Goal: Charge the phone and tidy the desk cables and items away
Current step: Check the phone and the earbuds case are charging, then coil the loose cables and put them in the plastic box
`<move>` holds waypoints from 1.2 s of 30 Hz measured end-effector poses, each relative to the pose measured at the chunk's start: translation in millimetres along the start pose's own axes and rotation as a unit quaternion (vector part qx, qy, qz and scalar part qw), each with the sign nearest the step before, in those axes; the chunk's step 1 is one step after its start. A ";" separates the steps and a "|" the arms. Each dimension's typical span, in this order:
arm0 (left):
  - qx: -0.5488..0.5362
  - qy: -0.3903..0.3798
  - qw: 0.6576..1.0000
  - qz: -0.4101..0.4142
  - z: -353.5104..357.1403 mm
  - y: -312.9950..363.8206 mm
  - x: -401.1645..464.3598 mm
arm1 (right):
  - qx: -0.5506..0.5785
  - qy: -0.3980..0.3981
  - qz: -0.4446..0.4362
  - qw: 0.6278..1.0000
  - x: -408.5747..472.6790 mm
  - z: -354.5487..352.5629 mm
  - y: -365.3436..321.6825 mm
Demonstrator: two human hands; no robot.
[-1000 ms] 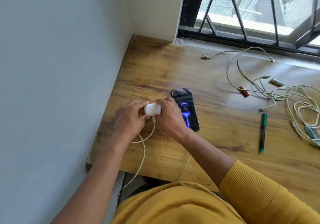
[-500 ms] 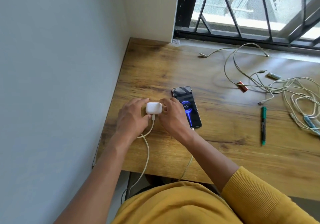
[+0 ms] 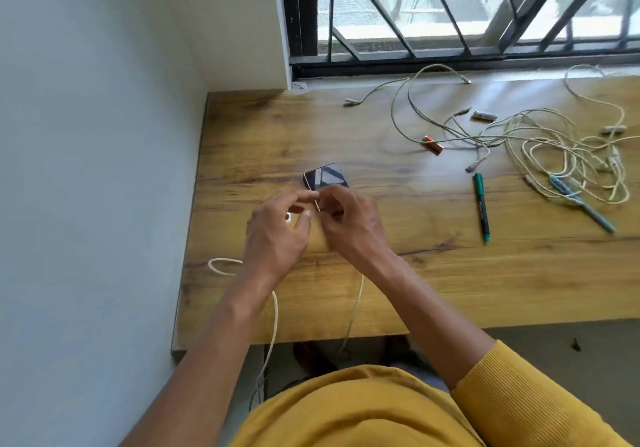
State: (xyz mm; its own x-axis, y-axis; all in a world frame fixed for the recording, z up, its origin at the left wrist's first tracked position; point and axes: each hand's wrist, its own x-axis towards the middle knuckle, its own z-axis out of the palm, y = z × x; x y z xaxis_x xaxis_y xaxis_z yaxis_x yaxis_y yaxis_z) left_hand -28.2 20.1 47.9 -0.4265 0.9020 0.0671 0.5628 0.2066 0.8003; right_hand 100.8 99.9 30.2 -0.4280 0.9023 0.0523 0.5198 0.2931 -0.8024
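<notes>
Two hands meet over the desk (image 3: 415, 273) toward its left edge: the left hand (image 3: 273, 235) curls round a small white case (image 3: 289, 217), the right hand's (image 3: 349, 221) grip is blurred, I cannot tell. Loose cables (image 3: 540, 142) tangle near the back right. Just behind the hands lies the phone (image 3: 325, 177); a green pen (image 3: 481, 212) sits right of it.

1. Phone (image 3: 327, 178): dark, with a thin gold edge, lying flat on the desk at mid-frame; its screen reflects the window and its near end is hidden.
2. White earbud case (image 3: 290, 217): only a sliver shows, left of the phone.
3. Two pale charging cables: one (image 3: 273, 311) loops at lower left and drops over the desk's front edge; the other (image 3: 355, 311) drops beside it.
4. Tangle of pale cables (image 3: 540, 145): sprawled loose across the upper right.
5. Green marker (image 3: 482, 212): capped, lying right of centre.
6. Blue pen (image 3: 585, 206): lies at the tangle's lower edge.
</notes>
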 end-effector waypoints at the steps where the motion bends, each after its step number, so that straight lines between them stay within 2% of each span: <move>1: -0.010 -0.013 1.000 -0.002 5.5 5.0 -1.7 | 0.003 0.006 0.010 1.000 -1.0 -7.7 4.2; 6: -0.053 -0.050 0.997 -0.017 37.7 31.9 -11.9 | 0.007 0.030 0.060 0.998 -6.0 -49.5 34.1; 13: -0.090 -0.088 0.992 -0.026 99.7 77.5 -17.3 | -0.018 0.038 0.077 0.996 -21.2 -124.7 77.5; 17: -0.084 -0.119 0.988 -0.042 136.6 100.8 -21.1 | -0.021 0.056 0.091 0.994 -30.8 -164.3 107.7; 26: -0.059 -0.129 0.988 -0.062 212.2 146.8 -33.6 | -0.012 0.063 0.112 0.992 -44.3 -234.6 167.8; 36: -0.043 -0.139 0.987 -0.066 248.8 174.8 -30.7 | -0.003 0.069 0.143 0.987 -53.3 -273.1 209.4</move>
State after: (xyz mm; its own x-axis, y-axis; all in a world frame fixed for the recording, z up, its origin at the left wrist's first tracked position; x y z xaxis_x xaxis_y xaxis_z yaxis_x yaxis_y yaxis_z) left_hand 259.5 122.8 37.4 -0.2744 0.9412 -0.1972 0.4479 0.3065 0.8399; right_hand 434.4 199.5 21.7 -0.1577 0.9829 -0.0949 0.6091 0.0211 -0.7928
